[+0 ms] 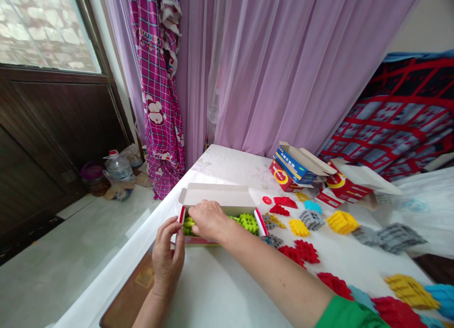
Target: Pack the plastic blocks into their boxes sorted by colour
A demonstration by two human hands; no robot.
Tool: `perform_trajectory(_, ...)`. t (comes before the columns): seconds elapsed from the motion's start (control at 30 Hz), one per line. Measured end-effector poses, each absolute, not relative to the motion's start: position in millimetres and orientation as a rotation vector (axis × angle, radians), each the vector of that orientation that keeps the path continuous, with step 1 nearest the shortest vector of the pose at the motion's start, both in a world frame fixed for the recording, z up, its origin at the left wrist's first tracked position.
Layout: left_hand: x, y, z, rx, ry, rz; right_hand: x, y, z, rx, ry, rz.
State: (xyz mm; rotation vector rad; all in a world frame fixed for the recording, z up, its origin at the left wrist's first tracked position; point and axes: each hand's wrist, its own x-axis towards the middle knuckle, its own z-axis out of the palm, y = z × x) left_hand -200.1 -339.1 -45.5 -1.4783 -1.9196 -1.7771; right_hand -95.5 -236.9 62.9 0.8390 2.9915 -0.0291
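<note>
An open cardboard box (220,195) lies lengthwise before me, its pale lid flap raised at the back and red showing at its ends. Lime-green plastic building pieces (248,223) fill the inside. My left hand (168,246) is at the box's left end, fingers and thumb closed on the edge there. Reaching across from the right, my right hand (208,219) dips into the left half of the box. Its fingers are closed on a green building piece (189,223), partly hidden under them.
Interlocking pieces lie in groups to the right: red (307,251), yellow (342,222), grey (400,237) and blue (312,206). Behind them stand a blue box (294,162) and open red boxes (349,183). A brown board (129,290) lies at the table's left edge.
</note>
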Motion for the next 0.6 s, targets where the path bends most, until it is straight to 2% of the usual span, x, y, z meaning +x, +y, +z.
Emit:
perform_trajectory(0.2, -199.5, -339.4, -44.5, -1.470, -1.945, -1.790, -101.2, -247.3, 61.6, 1.128, 2.945, -0.049)
perform_trajectory(0.4, -198.3, -339.4, -43.3, -1.478, -1.942, -1.810, -103.2, -242.5, 59.8, 1.080, 2.898, -0.188)
perform_trajectory(0.6, -197.2, -339.6, -42.4, -1.477, -1.948, -1.820, -86.7, -225.1, 71.5, 1.039, 2.891, -0.100)
